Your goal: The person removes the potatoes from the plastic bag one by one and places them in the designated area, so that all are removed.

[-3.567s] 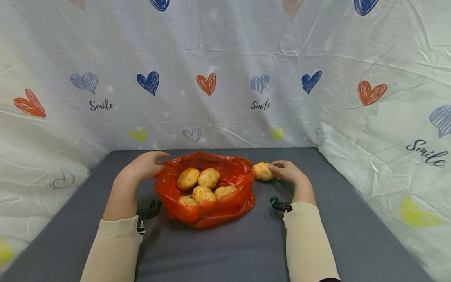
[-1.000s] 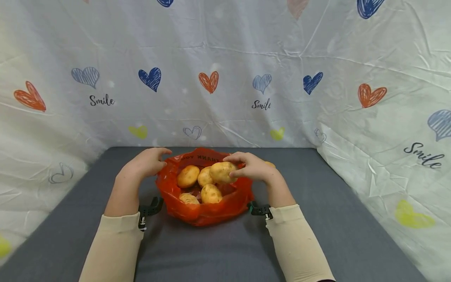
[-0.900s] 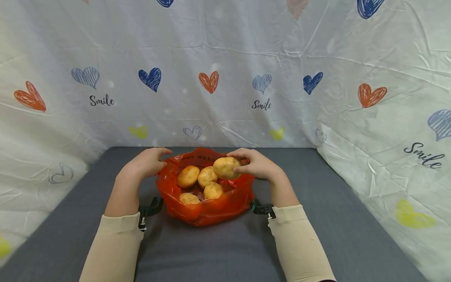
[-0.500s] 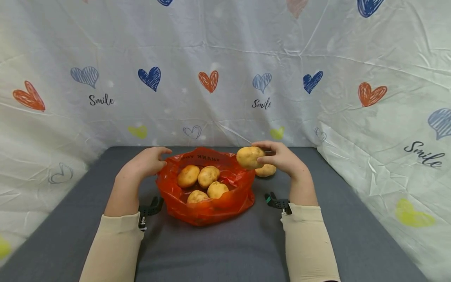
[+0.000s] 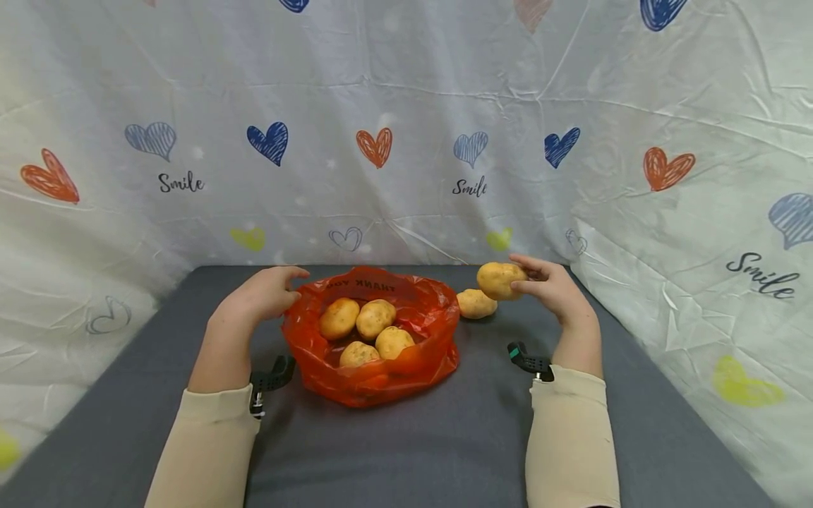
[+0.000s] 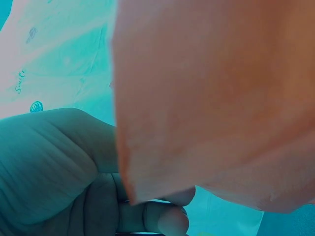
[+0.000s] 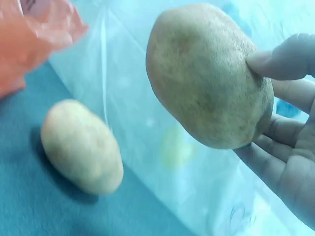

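My right hand (image 5: 551, 288) holds a potato (image 5: 500, 281) above the table, thumb on one side and fingers on the other; the right wrist view shows this held potato (image 7: 209, 78) close up. A second potato (image 5: 476, 304) lies on the table, just right of a red plastic bag (image 5: 375, 391) that stands with its mouth spread. Inside the bag sit several potatoes (image 5: 376, 319). At the bag's left rim, my left hand (image 5: 263, 293) pinches the plastic. The bag's film (image 6: 211, 98) covers the thumb tip in the left wrist view.
A dark grey cloth (image 5: 394, 458) covers the table. Behind and beside it hangs a pale sheet (image 5: 419, 106) printed with hearts and "Smile". Each wrist wears a black strap mount, such as the right wrist mount (image 5: 530, 361).
My right hand has carried the potato out from over the bag, rightward past the potato on the table. Inside the bag, the front potatoes have shifted right. My left hand stays at the rim.
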`<state>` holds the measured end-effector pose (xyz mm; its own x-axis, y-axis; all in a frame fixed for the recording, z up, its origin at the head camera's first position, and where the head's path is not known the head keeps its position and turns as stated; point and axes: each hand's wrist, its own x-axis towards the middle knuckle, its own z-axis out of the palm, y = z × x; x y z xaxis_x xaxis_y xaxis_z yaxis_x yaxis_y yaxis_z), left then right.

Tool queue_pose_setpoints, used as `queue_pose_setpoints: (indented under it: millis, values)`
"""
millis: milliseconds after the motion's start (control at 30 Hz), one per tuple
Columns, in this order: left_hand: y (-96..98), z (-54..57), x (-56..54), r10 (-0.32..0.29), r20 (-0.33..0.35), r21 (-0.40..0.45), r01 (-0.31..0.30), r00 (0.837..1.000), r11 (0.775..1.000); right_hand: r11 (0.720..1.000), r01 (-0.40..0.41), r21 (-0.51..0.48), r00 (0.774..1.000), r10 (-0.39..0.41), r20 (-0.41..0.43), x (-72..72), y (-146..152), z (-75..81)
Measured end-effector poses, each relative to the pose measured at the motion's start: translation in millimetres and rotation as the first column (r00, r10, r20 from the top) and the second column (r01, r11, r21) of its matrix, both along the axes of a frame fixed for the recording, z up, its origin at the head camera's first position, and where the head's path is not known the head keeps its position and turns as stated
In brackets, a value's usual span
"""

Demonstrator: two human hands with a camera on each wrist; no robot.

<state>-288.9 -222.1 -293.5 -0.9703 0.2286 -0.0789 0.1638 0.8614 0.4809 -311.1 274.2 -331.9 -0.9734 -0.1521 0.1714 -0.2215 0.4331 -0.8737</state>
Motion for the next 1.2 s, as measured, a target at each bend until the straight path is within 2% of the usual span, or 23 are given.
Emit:
queue_pose_setpoints:
  millis: [233,500,800,1000,1200]
  values:
    - [0.1,-2.0,-0.3,-0.019,-0.012,0.002,0.019,1.0,1.0,0.996,0.089,0.031,0.995,-0.09,0.04,-5.1,21,-21.3]
    - [0.2,-1.5,0.2,-0.027,-0.026,-0.013,0.027,0.999,1.0,0.973,0.162,0.164,0.984,-0.173,0.052,-13.0,27,-38.4]
    - [2.4,-1.3,0.4,-0.013,-0.007,0.007,0.013,1.0,1.0,0.939,0.169,0.301,0.979,-0.196,0.063,-20.9,27,-52.6]
    - [2.3,-0.7,0.7,-0.009,0.007,0.017,0.009,1.0,1.0,0.941,0.159,0.298,0.972,-0.202,0.121,-23.8,24,-58.7]
    - [2.8,-0.3,1.4,-0.007,0.012,0.015,0.007,1.0,1.0,0.939,0.164,0.301,0.979,-0.193,0.067,-29.8,23,-65.4]
